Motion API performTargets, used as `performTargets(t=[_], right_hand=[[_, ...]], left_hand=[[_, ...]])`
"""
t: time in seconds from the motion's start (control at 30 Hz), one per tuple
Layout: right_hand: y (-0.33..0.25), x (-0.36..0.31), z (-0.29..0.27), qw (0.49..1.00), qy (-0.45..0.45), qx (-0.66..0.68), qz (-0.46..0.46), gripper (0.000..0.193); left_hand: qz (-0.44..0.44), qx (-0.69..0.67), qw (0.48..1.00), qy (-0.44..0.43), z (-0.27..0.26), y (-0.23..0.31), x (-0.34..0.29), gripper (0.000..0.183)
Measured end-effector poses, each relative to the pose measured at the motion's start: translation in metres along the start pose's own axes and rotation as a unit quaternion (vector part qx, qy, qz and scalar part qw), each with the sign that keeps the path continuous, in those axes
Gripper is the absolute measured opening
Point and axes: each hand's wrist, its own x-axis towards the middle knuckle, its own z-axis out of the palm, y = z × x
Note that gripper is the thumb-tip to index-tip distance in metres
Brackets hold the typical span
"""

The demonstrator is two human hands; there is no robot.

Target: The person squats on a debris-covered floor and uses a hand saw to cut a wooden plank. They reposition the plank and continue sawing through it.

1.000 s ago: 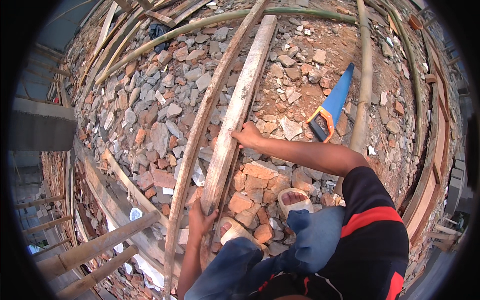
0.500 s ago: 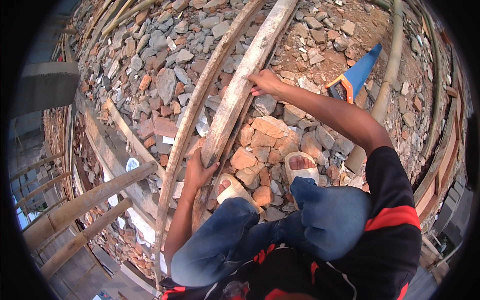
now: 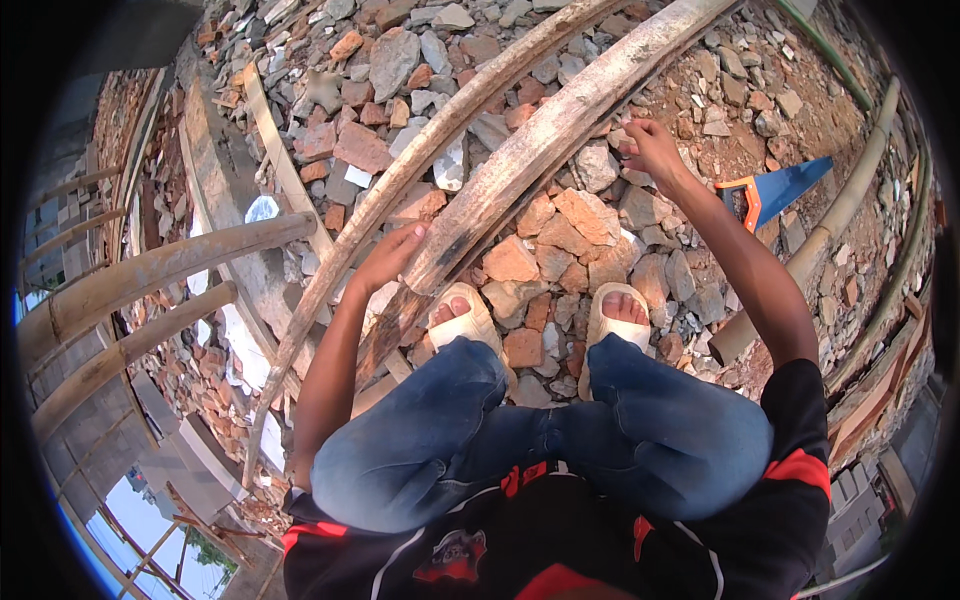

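A thick, weathered pale wooden beam point(image 3: 560, 135) slants from near my feet toward the far right, its near end dark-stained. At that near end, my left hand point(image 3: 385, 262) lies against the beam's left side, fingers stretched out and not wrapped around it. My right hand point(image 3: 652, 158) hovers just right of the beam, apart from it, fingers loosely bent with nothing visible in them. Beyond my right forearm, a handsaw point(image 3: 788, 192) with a blue blade and orange-and-black handle rests on the ground.
A thinner pole point(image 3: 425, 140) runs along the beam's left side. Broken brick and stone rubble point(image 3: 590, 215) covers the ground around my sandals. Bamboo poles lie at the right point(image 3: 845, 225) and jut in from the left point(image 3: 170, 262). A narrow plank point(image 3: 285, 150) stands left of the thinner pole.
My right hand has come off the beam and drawn back to its right. My left hand has loosened from around the near end. The whole view has shifted and turned.
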Motion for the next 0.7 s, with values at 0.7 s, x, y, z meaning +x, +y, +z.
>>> performTargets(t=[0.7], right_hand=[[-0.141,-0.004,-0.104,0.700,-0.105,-0.702,-0.079,0.044]], left_hand=[[0.089,0.124,0.988,-0.030,0.015,0.087,0.022,0.101]])
